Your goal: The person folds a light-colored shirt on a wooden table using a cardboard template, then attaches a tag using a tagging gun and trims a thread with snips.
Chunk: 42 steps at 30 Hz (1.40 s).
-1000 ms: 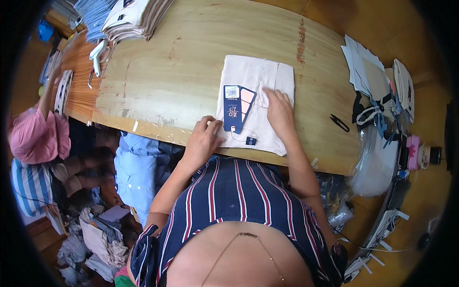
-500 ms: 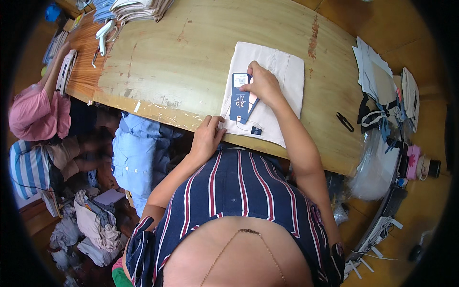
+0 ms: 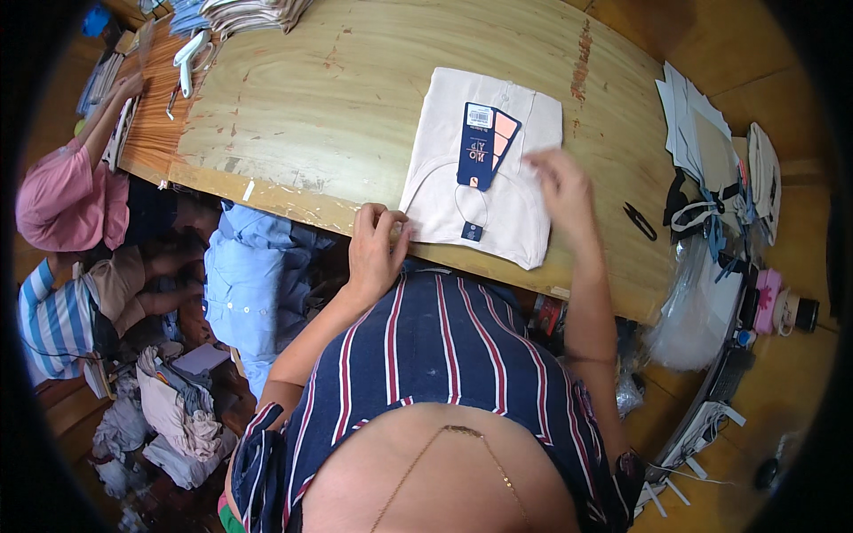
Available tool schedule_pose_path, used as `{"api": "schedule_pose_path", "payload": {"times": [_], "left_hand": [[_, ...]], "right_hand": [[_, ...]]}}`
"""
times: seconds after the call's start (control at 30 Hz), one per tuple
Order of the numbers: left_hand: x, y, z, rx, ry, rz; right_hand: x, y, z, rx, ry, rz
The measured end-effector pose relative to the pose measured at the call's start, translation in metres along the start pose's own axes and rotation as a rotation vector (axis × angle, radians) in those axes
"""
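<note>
Cream cloth meets the person's two hands: at the lower left corner of one folded shirt (image 3: 426,213), the left hand (image 3: 380,249) rests with fingers loosely curled, and whether it pinches the edge I cannot tell. One right hand (image 3: 569,191), slightly blurred, is half open beside the shirt's right edge, fingers bent. Between them, on the shirt, lie two fanned tags: one navy hang tag (image 3: 474,155) with one white label, and one swatch card (image 3: 505,138) showing three pink panels. One thin cord loops down to one small navy square (image 3: 472,232). All this sits near the close edge of one wooden table (image 3: 338,124). Farther right lies one pair of black snips (image 3: 640,222); far left, one white tagging gun (image 3: 187,67) near two garment stacks, one cream (image 3: 253,13), one blue (image 3: 188,18). Two other people, one in a pink top (image 3: 71,200), one in a striped shirt (image 3: 53,324), are at the left.
</note>
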<state>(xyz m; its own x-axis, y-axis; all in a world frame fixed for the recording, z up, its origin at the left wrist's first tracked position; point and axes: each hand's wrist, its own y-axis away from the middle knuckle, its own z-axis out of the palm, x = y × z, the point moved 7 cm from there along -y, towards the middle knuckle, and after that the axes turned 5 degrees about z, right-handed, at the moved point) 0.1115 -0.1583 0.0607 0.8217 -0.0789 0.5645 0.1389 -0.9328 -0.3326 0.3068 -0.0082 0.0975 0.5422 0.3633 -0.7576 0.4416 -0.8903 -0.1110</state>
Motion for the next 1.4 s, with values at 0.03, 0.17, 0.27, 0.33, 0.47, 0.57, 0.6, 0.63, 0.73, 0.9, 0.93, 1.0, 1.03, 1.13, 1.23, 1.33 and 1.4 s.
{"api": "schedule_pose_path", "payload": {"times": [0.03,0.17,0.27,0.33,0.47,0.57,0.6,0.63,0.73,0.9,0.93,1.0,1.03,1.13,1.23,1.33,1.4], "left_hand": [[0.001,-0.002,0.0,0.016,0.009,0.013],[-0.004,-0.008,0.002,0.024,0.058,-0.063],[-0.009,-0.01,0.003,0.031,0.098,-0.135],[-0.012,-0.011,0.006,0.035,0.104,-0.174],[-0.016,-0.009,0.01,0.021,0.075,-0.23],[-0.014,-0.004,0.011,0.047,0.072,-0.267],[-0.013,-0.003,0.011,0.065,0.073,-0.273],[-0.014,-0.001,0.012,0.075,0.098,-0.305],[-0.017,0.002,0.016,0.085,0.161,-0.424],[-0.009,-0.006,0.02,-0.043,-0.056,-0.495],[-0.01,-0.009,0.024,-0.09,-0.049,-0.521],[-0.01,-0.015,0.029,-0.177,-0.028,-0.562],[-0.01,-0.018,0.03,-0.219,-0.015,-0.577],[-0.039,-0.01,0.047,-0.353,0.25,-0.672],[-0.054,-0.007,0.06,-0.396,0.432,-0.659],[-0.05,-0.024,0.047,-0.41,0.59,-0.548],[-0.062,-0.043,0.029,-0.393,0.665,-0.461]], "right_hand": [[-0.005,0.022,0.011,-0.049,0.027,-0.038],[0.008,0.097,0.045,-0.496,0.008,-0.058],[0.008,0.1,0.032,-0.3,-0.083,0.117],[-0.005,0.089,0.027,-0.127,-0.099,0.092],[0.009,0.087,0.047,-0.053,0.006,0.0],[0.012,0.091,0.051,-0.004,0.084,-0.076],[0.013,0.092,0.053,0.008,0.107,-0.101],[0.014,0.094,0.055,0.021,0.13,-0.125],[0.007,0.093,0.047,-0.015,0.136,-0.132],[0.053,0.103,-0.004,0.276,0.09,0.31],[0.077,0.106,0.003,0.24,-0.121,0.416],[0.1,0.108,0.025,0.146,-0.473,0.556],[0.098,0.106,0.035,0.092,-0.614,0.592],[0.096,0.099,0.051,0.008,-0.959,0.625],[0.095,0.093,0.055,-0.078,-1.234,0.777],[0.088,0.08,0.06,-0.229,-1.192,0.786],[0.057,0.05,0.06,-0.343,-1.158,0.662]]}}
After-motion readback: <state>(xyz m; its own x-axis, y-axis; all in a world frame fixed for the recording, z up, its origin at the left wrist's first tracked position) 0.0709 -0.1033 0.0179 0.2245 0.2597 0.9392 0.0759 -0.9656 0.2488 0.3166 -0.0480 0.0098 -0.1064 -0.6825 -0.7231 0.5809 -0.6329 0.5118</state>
